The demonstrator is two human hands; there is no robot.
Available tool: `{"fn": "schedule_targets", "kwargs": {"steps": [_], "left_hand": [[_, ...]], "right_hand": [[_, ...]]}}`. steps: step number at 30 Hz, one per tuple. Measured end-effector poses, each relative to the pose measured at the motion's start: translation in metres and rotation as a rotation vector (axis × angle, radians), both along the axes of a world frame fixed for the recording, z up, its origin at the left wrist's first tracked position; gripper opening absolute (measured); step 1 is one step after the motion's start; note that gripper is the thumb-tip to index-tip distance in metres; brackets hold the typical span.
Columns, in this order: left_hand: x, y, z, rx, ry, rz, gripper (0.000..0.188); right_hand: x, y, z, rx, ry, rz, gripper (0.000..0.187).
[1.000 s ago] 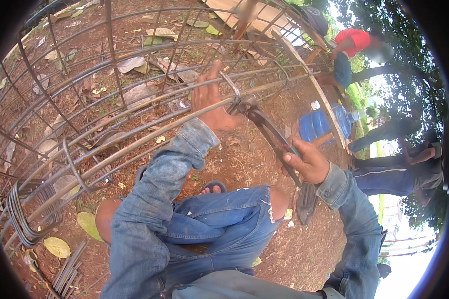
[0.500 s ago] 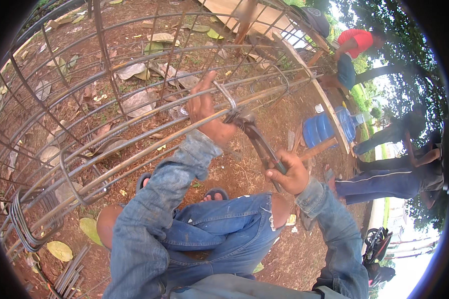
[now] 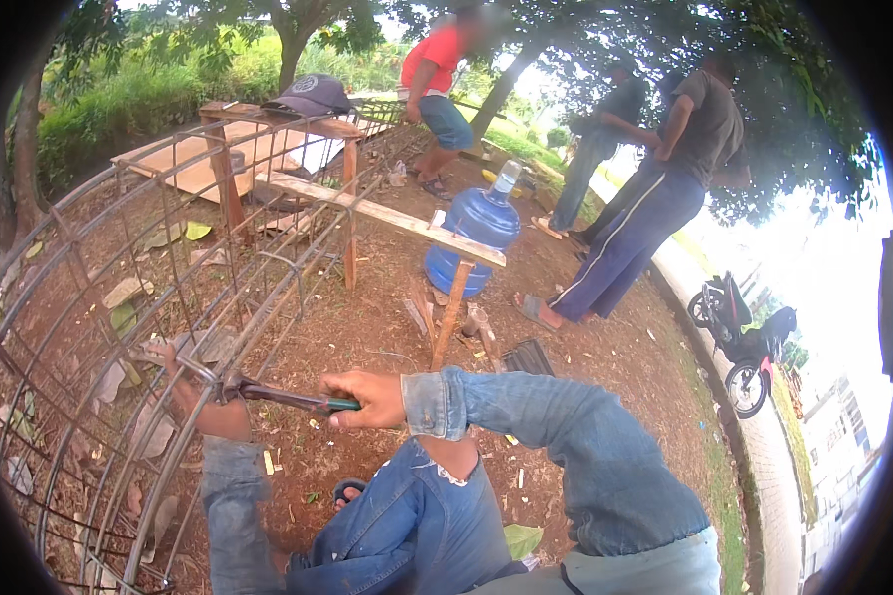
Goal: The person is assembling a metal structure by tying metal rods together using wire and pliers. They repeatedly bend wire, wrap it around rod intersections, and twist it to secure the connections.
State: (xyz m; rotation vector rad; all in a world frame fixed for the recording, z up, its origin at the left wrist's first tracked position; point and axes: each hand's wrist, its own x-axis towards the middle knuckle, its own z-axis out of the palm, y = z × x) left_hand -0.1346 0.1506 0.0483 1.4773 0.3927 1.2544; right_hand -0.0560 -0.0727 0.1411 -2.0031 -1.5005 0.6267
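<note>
A long rounded cage of rusty steel bars (image 3: 69, 238) runs along my left side, its bars crossing in a grid. My right hand (image 3: 367, 399) is closed round the green-gripped handle of a pair of pincers (image 3: 286, 397). Their jaws meet the cage where a bent steel hoop (image 3: 200, 371) crosses the long bars; whether they bite on wire there is too small to tell. Just beside the jaws, my left hand (image 3: 193, 399) reaches in among the bars, fingers stretched out and partly hidden behind the steel.
A wooden trestle (image 3: 387, 213) supports the cage's far part, with a cap (image 3: 311, 95) on another wooden frame. Behind the plank stands a blue water jug (image 3: 471, 238). A person in red (image 3: 433, 64) and two others (image 3: 700, 129) stand beyond. A motorcycle (image 3: 744, 342) is parked at right.
My view has swung up and to the right, so more of the surroundings shows. The pincers stay in my right hand at the hoop, now lying nearly level; my left hand remains among the bars.
</note>
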Motion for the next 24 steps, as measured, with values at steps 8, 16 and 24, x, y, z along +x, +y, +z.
{"fn": "schedule_targets", "kwargs": {"steps": [8,16,24], "left_hand": [[-0.044,0.007,0.003,0.638,0.73,0.28,0.094],[-0.099,-0.102,-0.001,0.131,0.385,-0.169,0.075],[-0.021,-0.108,0.047,-0.956,-0.364,-0.528,0.039]], "right_hand": [[-0.006,0.01,0.02,-0.015,0.298,0.109,0.038],[-0.009,0.013,0.04,-0.113,0.266,0.068,0.049],[0.003,0.022,0.053,-0.201,0.377,0.01,0.049]]}}
